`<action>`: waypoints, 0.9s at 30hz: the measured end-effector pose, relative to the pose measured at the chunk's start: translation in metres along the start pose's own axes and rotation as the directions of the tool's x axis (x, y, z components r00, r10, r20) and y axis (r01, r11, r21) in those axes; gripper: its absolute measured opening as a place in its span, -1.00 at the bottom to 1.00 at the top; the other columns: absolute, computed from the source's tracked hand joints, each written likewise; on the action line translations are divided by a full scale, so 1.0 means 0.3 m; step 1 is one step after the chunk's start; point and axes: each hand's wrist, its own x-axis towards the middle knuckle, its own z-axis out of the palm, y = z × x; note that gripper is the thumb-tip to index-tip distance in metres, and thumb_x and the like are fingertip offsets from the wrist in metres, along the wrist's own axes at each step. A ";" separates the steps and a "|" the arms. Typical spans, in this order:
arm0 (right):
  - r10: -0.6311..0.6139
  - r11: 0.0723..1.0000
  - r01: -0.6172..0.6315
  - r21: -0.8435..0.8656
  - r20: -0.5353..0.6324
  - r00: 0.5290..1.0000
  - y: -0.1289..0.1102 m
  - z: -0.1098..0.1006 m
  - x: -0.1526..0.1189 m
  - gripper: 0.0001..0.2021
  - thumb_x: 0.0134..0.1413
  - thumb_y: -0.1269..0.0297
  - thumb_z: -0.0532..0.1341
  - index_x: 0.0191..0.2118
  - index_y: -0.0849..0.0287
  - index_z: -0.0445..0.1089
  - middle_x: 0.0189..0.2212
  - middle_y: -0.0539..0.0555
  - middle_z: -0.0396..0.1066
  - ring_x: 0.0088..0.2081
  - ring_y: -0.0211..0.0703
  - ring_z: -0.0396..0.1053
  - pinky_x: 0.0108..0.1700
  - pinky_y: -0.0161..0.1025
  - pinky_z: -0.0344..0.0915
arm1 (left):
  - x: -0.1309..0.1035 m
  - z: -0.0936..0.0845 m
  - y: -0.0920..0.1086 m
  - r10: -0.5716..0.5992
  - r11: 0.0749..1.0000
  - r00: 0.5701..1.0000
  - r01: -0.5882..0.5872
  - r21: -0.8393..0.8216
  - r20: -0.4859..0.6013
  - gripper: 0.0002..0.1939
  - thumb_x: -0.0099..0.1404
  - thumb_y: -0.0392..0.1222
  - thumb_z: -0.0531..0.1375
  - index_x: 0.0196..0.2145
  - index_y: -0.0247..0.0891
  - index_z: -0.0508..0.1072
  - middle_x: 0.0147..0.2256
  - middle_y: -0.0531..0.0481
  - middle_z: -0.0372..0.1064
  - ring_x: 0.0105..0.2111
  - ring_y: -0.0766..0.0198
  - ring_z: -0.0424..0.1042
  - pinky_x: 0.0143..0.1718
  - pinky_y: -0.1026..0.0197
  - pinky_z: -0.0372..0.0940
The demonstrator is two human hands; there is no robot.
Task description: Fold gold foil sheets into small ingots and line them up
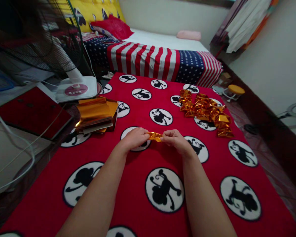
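Note:
Between my two hands is a small folded piece of shiny gold foil paper, held level above the red cloth. My left hand pinches its left end with the fingers closed. At the opposite end, my right hand grips it between thumb and curled fingers. Left of my hands lies a stack of flat gold foil sheets, somewhat uneven at the edges. To the right, several folded gold foil pieces sit in rows on the cloth.
The red cloth with monkey prints covers the surface before me. A fan base stands behind the sheet stack, beside a dark red box. White cables hang at the left. A bed and a yellow stool are beyond.

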 end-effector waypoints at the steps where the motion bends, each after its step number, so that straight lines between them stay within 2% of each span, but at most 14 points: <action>1: 0.003 1.000 -0.003 0.001 0.006 1.000 0.001 0.000 0.000 -0.68 -0.16 0.21 0.28 -0.69 0.18 0.15 -0.75 -0.14 0.04 -0.66 -0.43 -0.10 -0.56 -0.30 -0.29 | 0.000 0.000 0.001 -0.006 1.000 1.000 0.006 -0.009 -0.006 -0.72 0.10 -0.15 -0.03 -0.60 -0.29 0.38 -0.61 0.00 0.26 -0.56 0.31 0.17 -0.53 0.23 -0.07; 6: 0.008 1.000 -0.008 0.018 -0.011 1.000 -0.002 0.000 -0.002 -0.68 -0.15 0.22 0.29 -0.69 0.19 0.16 -0.75 -0.14 0.05 -0.66 -0.43 -0.09 -0.56 -0.30 -0.28 | -0.002 0.001 0.006 0.004 0.994 1.000 -0.003 -0.106 0.010 -0.75 0.08 -0.13 -0.02 -0.62 -0.28 0.32 -0.62 0.04 0.20 -0.57 0.32 0.15 -0.54 0.24 -0.09; 12: 0.010 1.000 -0.010 -0.013 0.027 1.000 -0.007 0.000 -0.003 -0.69 -0.16 0.23 0.28 -0.69 0.19 0.17 -0.74 -0.13 0.08 -0.66 -0.43 -0.06 -0.56 -0.30 -0.27 | 0.001 0.011 0.000 -0.083 0.951 0.996 0.069 -0.301 -0.036 -0.78 0.04 -0.11 -0.01 -0.66 -0.23 0.17 -0.66 0.09 0.07 -0.61 0.35 0.05 -0.57 0.23 -0.14; 15: 0.033 0.999 -0.033 0.029 -0.002 0.999 -0.006 0.005 0.003 -0.70 -0.20 0.22 0.29 -0.70 0.19 0.19 -0.76 -0.13 0.07 -0.67 -0.44 -0.08 -0.57 -0.30 -0.29 | -0.001 0.014 -0.003 -0.075 0.920 0.997 0.074 -0.386 0.010 -0.80 0.01 -0.11 0.01 -0.67 -0.23 0.14 -0.66 0.11 0.03 -0.62 0.37 0.00 -0.58 0.24 -0.16; 18: 0.068 0.995 -0.062 0.081 -0.066 0.996 -0.005 0.014 0.014 -0.72 -0.26 0.21 0.30 -0.70 0.19 0.21 -0.78 -0.13 0.05 -0.69 -0.44 -0.11 -0.58 -0.31 -0.31 | -0.005 0.012 0.000 -0.063 0.913 0.997 0.077 -0.401 0.050 -0.80 0.00 -0.10 0.01 -0.67 -0.24 0.16 -0.66 0.11 0.02 -0.63 0.38 -0.01 -0.59 0.25 -0.17; 21: 0.084 0.993 -0.076 0.092 -0.090 0.992 -0.003 0.017 0.021 -0.73 -0.28 0.22 0.30 -0.71 0.19 0.21 -0.79 -0.14 0.05 -0.70 -0.45 -0.12 -0.59 -0.31 -0.31 | -0.005 0.013 0.001 -0.053 0.911 0.998 0.064 -0.407 0.038 -0.79 0.00 -0.10 0.02 -0.66 -0.24 0.17 -0.66 0.12 0.03 -0.63 0.38 0.00 -0.59 0.26 -0.16; 27: 0.045 0.995 -0.048 0.084 0.028 0.999 0.003 -0.004 0.016 -0.73 -0.26 0.25 0.29 -0.71 0.21 0.22 -0.78 -0.12 0.07 -0.69 -0.45 -0.08 -0.59 -0.32 -0.32 | 0.006 0.025 -0.001 -0.115 0.923 0.992 0.086 -0.375 -0.057 -0.79 0.01 -0.10 0.01 -0.68 -0.23 0.15 -0.68 0.11 0.05 -0.64 0.37 0.01 -0.59 0.25 -0.16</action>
